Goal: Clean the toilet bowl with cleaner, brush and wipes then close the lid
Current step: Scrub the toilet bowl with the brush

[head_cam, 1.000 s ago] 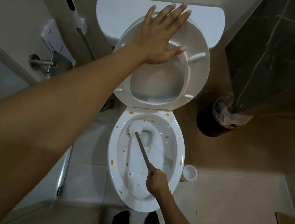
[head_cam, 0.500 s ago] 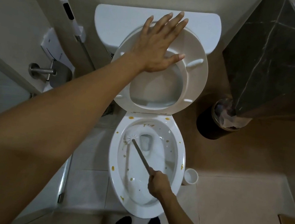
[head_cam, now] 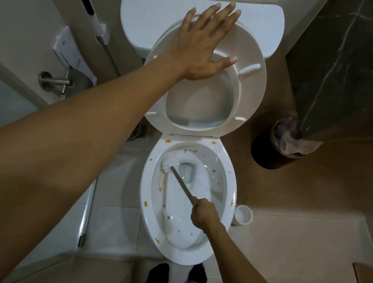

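The white toilet bowl (head_cam: 230,188) lies below me, its rim and inside spotted with yellow-brown stains. The seat and lid (head_cam: 251,83) stand raised against the tank (head_cam: 145,15). My left hand (head_cam: 206,45) presses flat on the raised seat, fingers straight and spread. My right hand (head_cam: 204,212) grips the metal handle of the toilet brush (head_cam: 170,163). The white brush head touches the upper left inner wall of the bowl, beside the drain. A pale smear runs down the left wall of the bowl.
A white brush holder (head_cam: 243,215) stands on the floor right of the bowl. A dark bin (head_cam: 273,148) with a liner sits by a dark marble wall (head_cam: 349,68). A bidet sprayer (head_cam: 87,7) and paper holder (head_cam: 55,79) hang on the left wall. My feet are at the bowl's front.
The brush head has stayed on the upper left wall of the bowl, shifting slightly along it. The left hand stays flat on the raised seat.
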### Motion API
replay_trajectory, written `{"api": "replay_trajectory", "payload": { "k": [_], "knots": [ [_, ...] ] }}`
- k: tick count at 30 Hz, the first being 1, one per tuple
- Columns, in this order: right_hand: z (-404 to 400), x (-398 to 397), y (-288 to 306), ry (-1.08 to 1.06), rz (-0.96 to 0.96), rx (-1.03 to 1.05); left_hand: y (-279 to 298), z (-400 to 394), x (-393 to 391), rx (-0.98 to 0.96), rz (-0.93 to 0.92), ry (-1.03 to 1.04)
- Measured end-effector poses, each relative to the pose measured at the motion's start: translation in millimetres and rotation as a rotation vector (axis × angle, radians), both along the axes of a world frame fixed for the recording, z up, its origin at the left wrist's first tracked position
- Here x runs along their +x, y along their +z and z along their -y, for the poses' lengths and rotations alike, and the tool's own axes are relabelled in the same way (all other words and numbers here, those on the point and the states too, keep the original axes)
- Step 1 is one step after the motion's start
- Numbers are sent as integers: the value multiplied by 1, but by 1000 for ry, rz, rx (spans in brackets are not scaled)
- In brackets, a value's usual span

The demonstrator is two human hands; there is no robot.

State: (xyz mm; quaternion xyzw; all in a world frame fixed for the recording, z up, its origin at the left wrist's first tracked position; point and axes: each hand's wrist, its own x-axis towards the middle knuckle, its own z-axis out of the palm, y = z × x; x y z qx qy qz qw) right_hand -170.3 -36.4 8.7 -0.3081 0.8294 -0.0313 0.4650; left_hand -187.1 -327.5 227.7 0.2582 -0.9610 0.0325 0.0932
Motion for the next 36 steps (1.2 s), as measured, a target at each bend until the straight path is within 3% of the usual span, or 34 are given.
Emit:
{"api": "replay_trajectory", "payload": {
  "k": [10, 14, 19, 24, 28, 36],
  "knots": [
    [-82, 2, 22, 284, 68, 70, 2, -1, 1, 26, -9, 1],
    [-46, -6, 19, 162, 62, 117, 3, -2, 0, 35, -7, 7],
    [3, -3, 18, 119, 14, 33, 2, -1, 0, 34, -7, 5],
    [-35, 0, 18, 89, 73, 93, 3, -1, 0, 39, -10, 5],
    [-65, 1, 17, 213, 90, 118, 3, -1, 0, 39, -10, 6],
    [-5, -1, 16, 41, 71, 15, 3, 0, 0, 29, -7, 6]
  ]
}}
